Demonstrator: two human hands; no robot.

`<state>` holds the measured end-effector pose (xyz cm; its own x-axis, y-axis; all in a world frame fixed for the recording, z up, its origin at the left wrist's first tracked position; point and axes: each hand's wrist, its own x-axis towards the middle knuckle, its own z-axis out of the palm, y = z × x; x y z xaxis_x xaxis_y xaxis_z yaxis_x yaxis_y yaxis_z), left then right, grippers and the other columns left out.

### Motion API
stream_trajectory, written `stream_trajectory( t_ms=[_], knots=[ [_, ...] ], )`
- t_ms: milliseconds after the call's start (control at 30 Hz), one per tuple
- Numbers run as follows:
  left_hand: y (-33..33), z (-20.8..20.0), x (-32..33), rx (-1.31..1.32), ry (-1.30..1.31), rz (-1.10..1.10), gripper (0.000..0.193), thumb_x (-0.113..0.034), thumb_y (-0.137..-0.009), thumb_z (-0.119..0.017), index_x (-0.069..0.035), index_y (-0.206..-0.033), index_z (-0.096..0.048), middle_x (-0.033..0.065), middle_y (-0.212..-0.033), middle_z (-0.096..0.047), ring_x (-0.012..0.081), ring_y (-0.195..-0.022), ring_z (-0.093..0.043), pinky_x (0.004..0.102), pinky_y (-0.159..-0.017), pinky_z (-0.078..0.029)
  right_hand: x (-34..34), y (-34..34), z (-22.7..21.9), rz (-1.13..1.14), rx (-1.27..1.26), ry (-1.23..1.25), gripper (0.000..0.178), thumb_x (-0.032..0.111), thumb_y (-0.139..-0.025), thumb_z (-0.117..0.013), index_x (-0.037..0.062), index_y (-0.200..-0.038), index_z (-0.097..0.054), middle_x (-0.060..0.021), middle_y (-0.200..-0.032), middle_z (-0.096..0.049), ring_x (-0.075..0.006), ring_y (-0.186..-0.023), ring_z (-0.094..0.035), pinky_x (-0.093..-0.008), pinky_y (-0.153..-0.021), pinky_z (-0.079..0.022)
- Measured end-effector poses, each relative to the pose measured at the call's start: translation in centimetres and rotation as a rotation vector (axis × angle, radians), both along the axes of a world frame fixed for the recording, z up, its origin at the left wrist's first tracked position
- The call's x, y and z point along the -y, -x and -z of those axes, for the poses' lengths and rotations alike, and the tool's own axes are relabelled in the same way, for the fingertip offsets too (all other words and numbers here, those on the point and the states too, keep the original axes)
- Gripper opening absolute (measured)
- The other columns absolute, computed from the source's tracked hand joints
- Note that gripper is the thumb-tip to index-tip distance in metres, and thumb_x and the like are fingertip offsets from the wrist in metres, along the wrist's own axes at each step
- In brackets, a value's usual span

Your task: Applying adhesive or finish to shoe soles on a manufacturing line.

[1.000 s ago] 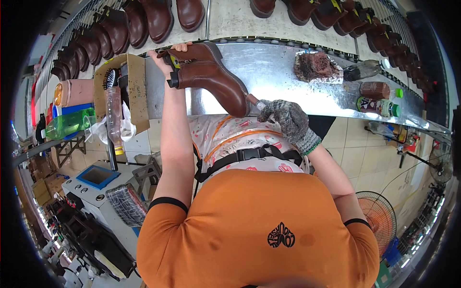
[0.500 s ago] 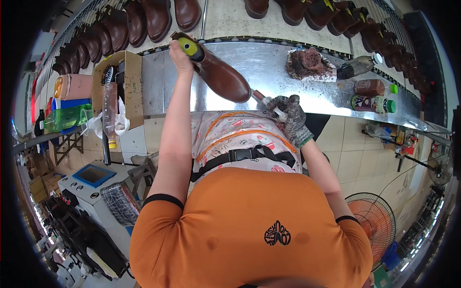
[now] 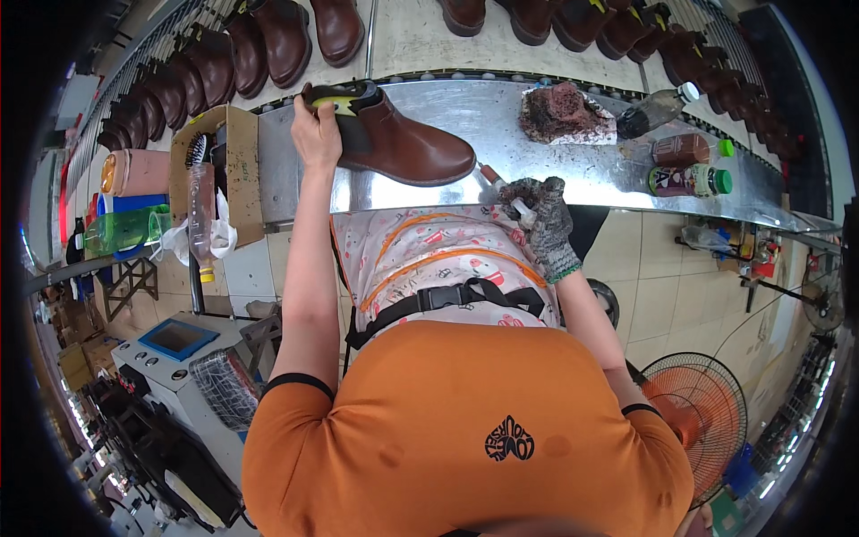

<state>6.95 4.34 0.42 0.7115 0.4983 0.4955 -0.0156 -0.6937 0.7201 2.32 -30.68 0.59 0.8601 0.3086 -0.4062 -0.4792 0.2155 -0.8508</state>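
My left hand (image 3: 318,136) grips a brown ankle boot (image 3: 410,148) by its top opening, next to a yellow-green patch. The boot lies level over the steel bench, its toe to the right. My right hand (image 3: 542,219), in a grey knitted glove with dark stains, is closed on a slim tool (image 3: 489,174) with a reddish-brown part and a thin pale tip. That tip is just right of the boot's toe; I cannot tell if they touch. Something small and white also shows at the gloved fingers.
On the steel bench (image 3: 295,192), a dark-stained brown sponge-like lump (image 3: 565,103) sits beside bottles (image 3: 684,182). A cardboard box (image 3: 240,166) with a brush stands at the left. Beyond runs a conveyor (image 3: 412,40) carrying rows of brown boots (image 3: 276,40).
My left hand has moved left and down, turning the boot so its side shows and it lies flatter. The right hand has barely moved. The boots on the conveyor have shifted slightly left.
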Motion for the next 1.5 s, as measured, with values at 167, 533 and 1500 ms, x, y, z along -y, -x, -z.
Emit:
stream_trajectory(
  t_ms=[167, 533, 1500],
  knots=[
    [4.6, -0.8, 1.7, -0.033, -0.009, -0.074, 0.076, -0.067, -0.078, -0.051, 0.003, -0.106, -0.05, 0.0162, -0.071, -0.06, 0.0324, -0.067, -0.061, 0.0396, -0.062, -0.045, -0.5, 0.1, 0.3, 0.084, 0.154, 0.059, 0.054, 0.047, -0.093, -0.035, 0.0033, -0.085, -0.065, -0.0075, -0.082, -0.065, -0.0144, -0.076, -0.059, -0.0273, -0.07, -0.047],
    [12.5, -5.8, 9.6, -0.391, 0.467, 0.023, 0.051, -0.014, -0.07, -0.078, -0.003, -0.11, -0.049, 0.0093, -0.085, -0.063, 0.0125, -0.071, -0.058, 0.0235, -0.064, -0.047, -0.8, -1.0, -1.2, -0.145, 0.608, 0.574, 0.066, 0.06, -0.09, -0.035, 0.001, -0.088, -0.066, -0.0077, -0.083, -0.065, -0.0135, -0.074, -0.058, -0.0245, -0.066, -0.046],
    [10.2, -8.4, 16.2, -0.607, 1.596, 0.329, 0.043, -0.013, -0.084, -0.061, 0.006, -0.117, -0.042, 0.0191, -0.113, -0.055, 0.029, -0.1, -0.061, 0.0406, -0.079, -0.058, 5.6, 2.8, -10.8, -0.451, 0.816, 0.689, 0.027, 0.032, -0.082, -0.051, 0.0107, -0.077, -0.066, -0.0106, -0.076, -0.062, -0.0306, -0.072, -0.06, -0.0375, -0.065, -0.047]
  ],
)
